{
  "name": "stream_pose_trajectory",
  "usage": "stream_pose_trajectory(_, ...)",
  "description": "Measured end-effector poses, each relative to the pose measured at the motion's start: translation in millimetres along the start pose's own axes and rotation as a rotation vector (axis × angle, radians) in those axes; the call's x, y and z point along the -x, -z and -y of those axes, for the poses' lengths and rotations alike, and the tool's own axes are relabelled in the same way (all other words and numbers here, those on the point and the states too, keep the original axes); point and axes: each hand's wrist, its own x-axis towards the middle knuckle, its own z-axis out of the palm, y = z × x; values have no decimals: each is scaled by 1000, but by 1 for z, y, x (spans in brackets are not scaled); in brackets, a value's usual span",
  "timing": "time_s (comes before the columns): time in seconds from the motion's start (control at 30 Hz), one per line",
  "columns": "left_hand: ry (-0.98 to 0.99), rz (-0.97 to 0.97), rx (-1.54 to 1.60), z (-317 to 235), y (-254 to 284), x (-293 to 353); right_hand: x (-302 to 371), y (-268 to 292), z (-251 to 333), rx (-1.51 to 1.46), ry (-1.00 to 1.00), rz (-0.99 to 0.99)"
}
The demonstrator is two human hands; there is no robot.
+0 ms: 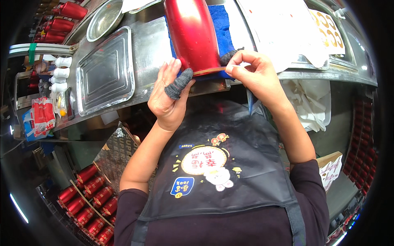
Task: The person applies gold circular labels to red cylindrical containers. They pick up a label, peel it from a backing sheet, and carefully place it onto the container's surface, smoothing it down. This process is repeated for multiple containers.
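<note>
A glossy red metal canister (193, 35) lies on its side on a blue cloth (222, 24), with its gold-edged end toward me at the bench's front edge. My left hand (167, 95) steadies that end from the left, its fingers against the side and rim. One of its fingers wears a grey knitted sleeve (179, 84). At the rim's right side my right hand (256, 76) is closed in a pinch of thumb and forefinger. What it pinches, if anything, is too small to tell. Dark knit (229, 56) covers another right finger, partly hidden behind the pinch.
A rectangular metal tray (106, 69) and a round metal bowl (105, 20) stand left on the metal bench. White sheets (279, 28) and a sheet of gold stickers (328, 30) lie right. Below are crumpled white paper (310, 102) and several red canisters (88, 197) in rows.
</note>
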Motion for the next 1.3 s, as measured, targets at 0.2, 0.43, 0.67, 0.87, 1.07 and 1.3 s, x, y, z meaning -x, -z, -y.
stream_pose_trajectory(0.2, -169, 75, -159, 3, 4, -1, -3, 3, -1, 16, -3, 10)
stream_pose_trajectory(0.43, -226, 102, -217, 7, 10, -4, 2, 3, 4, 35, 77, -37)
stream_pose_trajectory(0.67, -185, 89, -190, 8, 8, 3, 8, 3, 10, 18, 91, -56)
stream_pose_trajectory(0.87, -274, 138, -219, 3, 11, -9, -1, 4, -3, -37, 94, -43)
stream_pose_trajectory(1.07, -379, 196, -277, -4, 11, -27, -2, 5, -6, -10, 89, -31)
stream_pose_trajectory(1.3, -490, 224, -325, -13, -11, -53, -4, 2, -8, -6, 49, -17)
